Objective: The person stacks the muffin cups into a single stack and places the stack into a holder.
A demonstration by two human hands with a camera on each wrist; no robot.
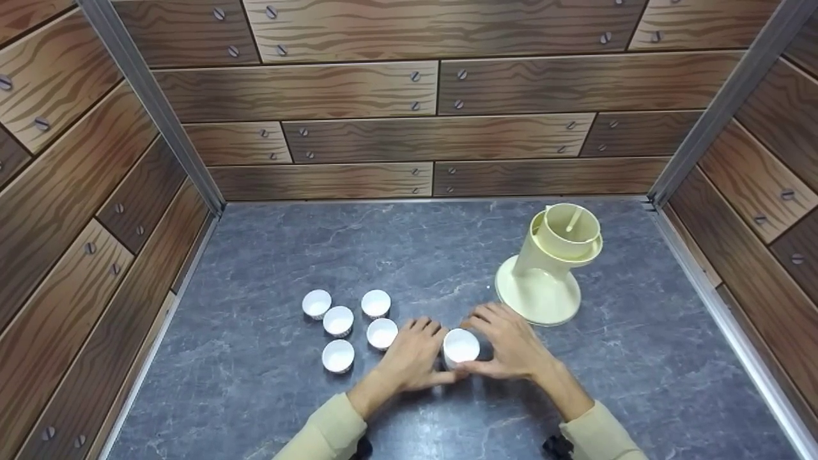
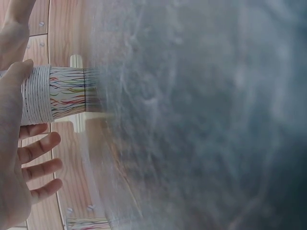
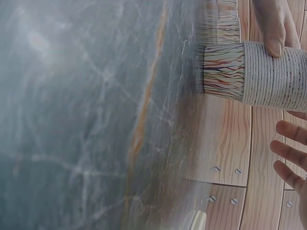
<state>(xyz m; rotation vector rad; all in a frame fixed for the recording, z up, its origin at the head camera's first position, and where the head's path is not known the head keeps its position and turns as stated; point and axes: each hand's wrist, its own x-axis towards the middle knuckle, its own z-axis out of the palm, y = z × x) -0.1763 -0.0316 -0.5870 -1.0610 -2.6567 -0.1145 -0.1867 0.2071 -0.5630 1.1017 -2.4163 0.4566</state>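
Observation:
A stack of white paper baking cups with coloured wavy lines stands upright on the table between my two hands. Its nested rims show as a ribbed band above the patterned lowest cup in both wrist views. My left hand holds the stack from the left, thumb across the near side, the other fingers spread loosely beyond. From the right, my right hand curves round it, thumb in front and fingers behind; its thumb is out of sight in the right wrist view. Left of my left hand stand several single baking cups, open side up.
A pale yellow plastic stand with a round base and a wide upright tube is behind my right hand. Wood-patterned walls enclose the dark marbled tabletop at the back and both sides.

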